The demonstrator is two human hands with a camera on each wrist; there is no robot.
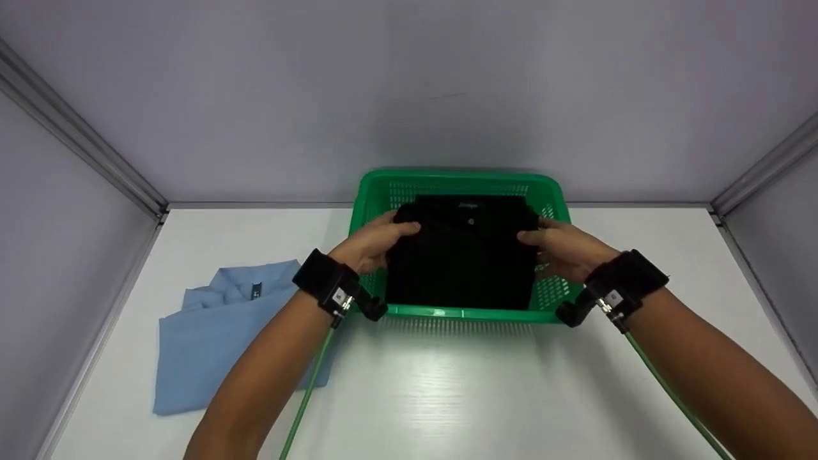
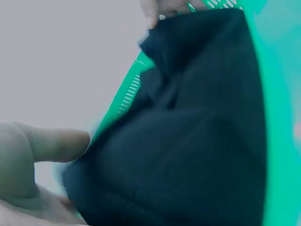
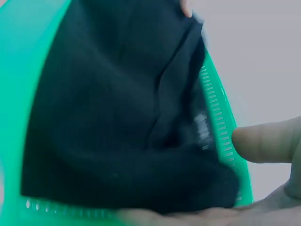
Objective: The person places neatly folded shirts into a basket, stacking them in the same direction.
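Note:
A folded black garment (image 1: 463, 262) with a small pale print near its far edge lies within the rim of a green plastic basket (image 1: 460, 314). Whether it touches the basket floor is hidden. My left hand (image 1: 374, 241) grips its left side, thumb on top and fingers mostly out of sight behind the cloth. At the opposite side my right hand (image 1: 565, 248) holds the edge, its thumb over the top in the head view. The right wrist view shows the right fingers (image 3: 183, 217) beneath the black cloth, with the thumb (image 3: 261, 142) straight and raised beside it.
On the white table (image 1: 434, 396), left of the basket, lies a folded light blue shirt (image 1: 204, 351) with a dark neck label, partly behind the left forearm. A grey wall (image 1: 460, 83) rises just behind the basket, and side panels flank the table. Green cables run from both wrist cameras.

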